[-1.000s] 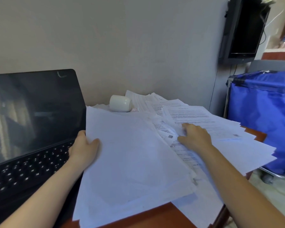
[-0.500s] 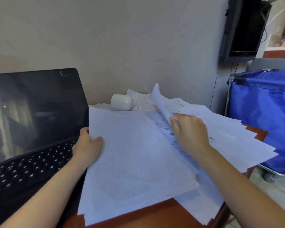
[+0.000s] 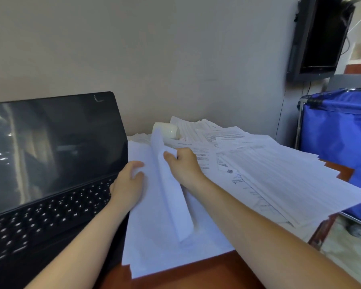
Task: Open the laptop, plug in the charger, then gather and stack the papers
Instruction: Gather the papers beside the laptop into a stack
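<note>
Papers [image 3: 279, 174] lie fanned across the desk [image 3: 217, 272] beside the open laptop [image 3: 50, 163]. Right hand [image 3: 183, 165] pinches a curled sheet [image 3: 171, 195] arched above the blank stack [image 3: 154, 236]; left hand [image 3: 127, 182] grips that stack's left edge, next to the keyboard [image 3: 50, 215]

Dim, soft indoor light, glare on laptop screen [image 3: 50, 151], wide-angle bending, blurred edges

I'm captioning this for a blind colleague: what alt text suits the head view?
A person's right hand pinches a curling white sheet over a stack of white sheets whose left edge the left hand holds. An open black laptop with a dark screen stands to the left; printed papers lie fanned out to the right on the wooden table.
</note>
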A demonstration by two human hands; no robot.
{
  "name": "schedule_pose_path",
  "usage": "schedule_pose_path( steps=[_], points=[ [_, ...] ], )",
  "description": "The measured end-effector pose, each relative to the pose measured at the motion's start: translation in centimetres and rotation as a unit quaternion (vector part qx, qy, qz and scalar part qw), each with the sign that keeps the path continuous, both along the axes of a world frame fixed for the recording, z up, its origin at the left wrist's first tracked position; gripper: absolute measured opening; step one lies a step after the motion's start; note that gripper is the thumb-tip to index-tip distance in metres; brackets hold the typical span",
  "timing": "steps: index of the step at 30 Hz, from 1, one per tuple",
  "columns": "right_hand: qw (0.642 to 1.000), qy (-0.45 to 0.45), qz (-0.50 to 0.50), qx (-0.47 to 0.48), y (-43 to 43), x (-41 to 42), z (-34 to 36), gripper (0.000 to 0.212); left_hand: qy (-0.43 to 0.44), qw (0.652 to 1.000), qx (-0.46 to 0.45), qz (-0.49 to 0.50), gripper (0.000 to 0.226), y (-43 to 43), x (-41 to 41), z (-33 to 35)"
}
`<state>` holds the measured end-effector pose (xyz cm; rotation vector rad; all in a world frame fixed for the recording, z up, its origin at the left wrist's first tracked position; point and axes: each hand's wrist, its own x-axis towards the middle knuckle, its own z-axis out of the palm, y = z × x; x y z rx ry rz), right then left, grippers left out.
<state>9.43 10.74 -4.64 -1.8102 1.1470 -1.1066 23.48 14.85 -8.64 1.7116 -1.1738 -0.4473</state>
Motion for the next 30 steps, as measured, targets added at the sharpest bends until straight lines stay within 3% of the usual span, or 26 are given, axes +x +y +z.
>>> schedule_pose_path(
  steps=[2, 4, 6, 9, 12, 14, 16, 18, 20, 24, 27, 29, 30],
  points=[
    [0.999, -0.01, 0.015, 0.03, -0.2, 1.0, -0.2, 0.036, 0.036, 0.999, -0.01, 0.007, 0.04, 0.2, -0.3, 0.4],
    [0.992, -0.003, 0.094, 0.082, 0.5, 1.7, -0.7, 0.031, 0.079, 0.997, -0.006, 0.01, 0.07, 0.3, -0.7, 0.7],
    [0.985, 0.006, 0.143, 0.096, 1.0, 1.8, -1.3, 0.032, 0.1, 0.995, 0.0, 0.008, 0.084, 0.3, -0.6, 0.9],
    [0.996, 0.053, 0.067, -0.014, 0.6, 0.2, -0.7, 0.038, 0.096, 0.995, 0.022, -0.003, 0.055, 0.1, 0.0, 1.0],
    [0.975, 0.141, -0.026, -0.168, 0.8, -3.0, 1.3, 0.045, 0.118, 0.992, 0.034, -0.026, 0.028, 0.0, 0.5, 0.9],
    [0.954, 0.178, 0.009, -0.242, 1.8, -5.2, 2.3, 0.045, 0.127, 0.991, 0.024, -0.023, 0.008, -0.2, 0.5, 0.7],
    [0.934, 0.207, 0.078, -0.28, 3.1, -6.6, 2.8, 0.043, 0.119, 0.993, 0.026, -0.008, 0.006, -0.4, 0.6, 0.5],
    [0.926, 0.232, 0.15, -0.256, 4.2, -7.2, 2.4, 0.038, 0.106, 0.994, 0.033, 0.012, 0.004, -0.3, 0.4, 0.5],
    [0.924, 0.251, 0.223, -0.184, 4.9, -7.4, 1.5, 0.034, 0.106, 0.994, 0.025, 0.016, 0.02, -0.4, 0.5, 0.5],
    [0.929, 0.195, 0.314, -0.003, 4.9, -7.2, -0.7, 0.046, 0.139, 0.99, 0.011, 0.011, 0.042, -0.4, -0.1, 1.4],
    [0.96, 0.139, 0.239, 0.04, 3.2, -8.0, -1.5, 0.055, 0.119, 0.992, 0.031, 0.009, 0.058, 0.1, -0.3, 1.2],
    [0.967, 0.217, 0.123, -0.047, 1.4, -9.1, -2.0, 0.048, 0.086, 0.995, 0.057, 0.007, 0.072, 0.1, 0.2, 0.6],
    [0.953, 0.288, 0.061, -0.075, 0.6, -9.9, -2.2, 0.041, 0.072, 0.995, 0.069, 0.004, 0.075, 0.1, 0.5, 0.3]
  ],
)
